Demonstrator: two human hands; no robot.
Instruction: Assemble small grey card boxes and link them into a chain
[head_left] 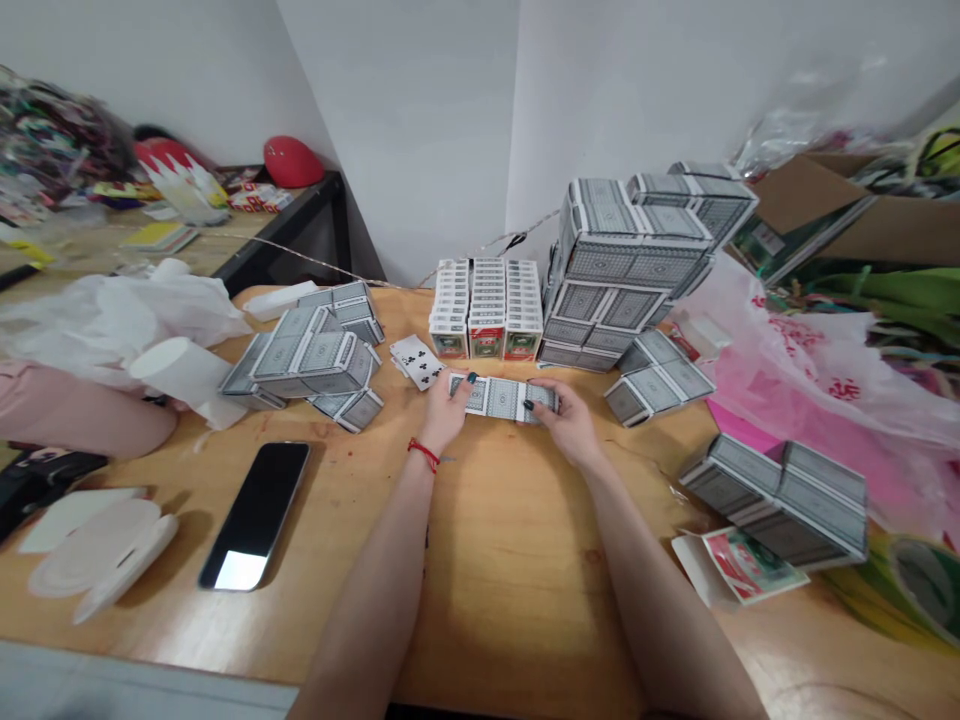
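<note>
A row of grey-backed playing cards (506,398) lies between my hands, backs facing up, just above or on the wooden table. My left hand (448,412) pinches its left end, with the thumb on top. At the right end, my right hand (568,420) grips the cards between thumb and fingers. Several loose cards (417,362) rest face up beyond my left hand, a club card on top. Behind the row stand small card boxes (486,310) packed in three columns. I cannot tell whether the held cards touch the table.
Stacked grey card blocks (615,270) rise at the back right; more blocks (315,350) sit left and others (780,495) right. A phone (256,515) lies at front left, near a paper roll (176,372). An opened card box (750,565) and yellow tape (907,590) are at right.
</note>
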